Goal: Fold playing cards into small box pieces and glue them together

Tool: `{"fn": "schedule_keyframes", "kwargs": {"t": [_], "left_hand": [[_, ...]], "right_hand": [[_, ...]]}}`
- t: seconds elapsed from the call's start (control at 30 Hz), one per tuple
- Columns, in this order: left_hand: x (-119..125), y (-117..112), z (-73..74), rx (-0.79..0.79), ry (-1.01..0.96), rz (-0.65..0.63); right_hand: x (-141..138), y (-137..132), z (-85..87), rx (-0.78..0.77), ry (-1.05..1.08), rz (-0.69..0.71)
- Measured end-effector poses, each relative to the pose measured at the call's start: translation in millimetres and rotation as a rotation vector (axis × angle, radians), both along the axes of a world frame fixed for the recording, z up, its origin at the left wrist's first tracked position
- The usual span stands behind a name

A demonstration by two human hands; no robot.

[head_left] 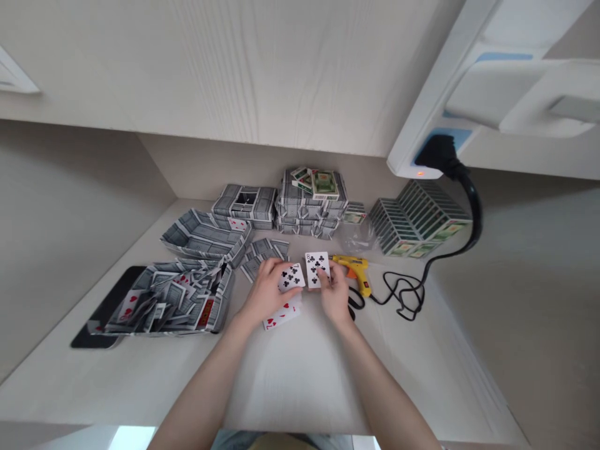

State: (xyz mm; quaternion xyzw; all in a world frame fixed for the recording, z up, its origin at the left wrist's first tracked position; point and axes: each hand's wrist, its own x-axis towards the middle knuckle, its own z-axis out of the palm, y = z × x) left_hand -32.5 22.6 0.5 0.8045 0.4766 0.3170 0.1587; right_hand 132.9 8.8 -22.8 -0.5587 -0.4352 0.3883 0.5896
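Observation:
My left hand (pixel 263 292) is closed on a small fan of playing cards, with a clubs card (pixel 291 277) on top and red heart cards (pixel 281 316) showing below my fingers. My right hand (pixel 335 292) pinches another clubs card (pixel 317 269), held face up beside the first. Both hands hover just above the white desk (pixel 290 375), close together at its middle. A few grey-backed cards (pixel 262 253) lie on the desk just beyond my left hand.
A yellow glue gun (pixel 355 270) with a black cord (pixel 403 294) lies right of my hands. Glued card boxes (pixel 206 234) and a heap of folded cards (pixel 173 297) sit left; stacked card boxes (pixel 309 209) and rows of card packs (pixel 417 219) stand behind. A power strip (pixel 422 150) hangs at the right.

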Motion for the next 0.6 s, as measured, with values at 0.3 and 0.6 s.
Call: {"fn": "schedule_keyframes", "kwargs": {"t": [0.3,0.6], "left_hand": [[4,-3,2.8,0.031,-0.041,-0.002],[15,-11,0.2,-0.077,-0.177,-0.040]], "right_hand": [[-13,-7,-0.6,-0.083,0.044,0.244],[-11,-6,-0.9,0.024,-0.121,0.217]]}}
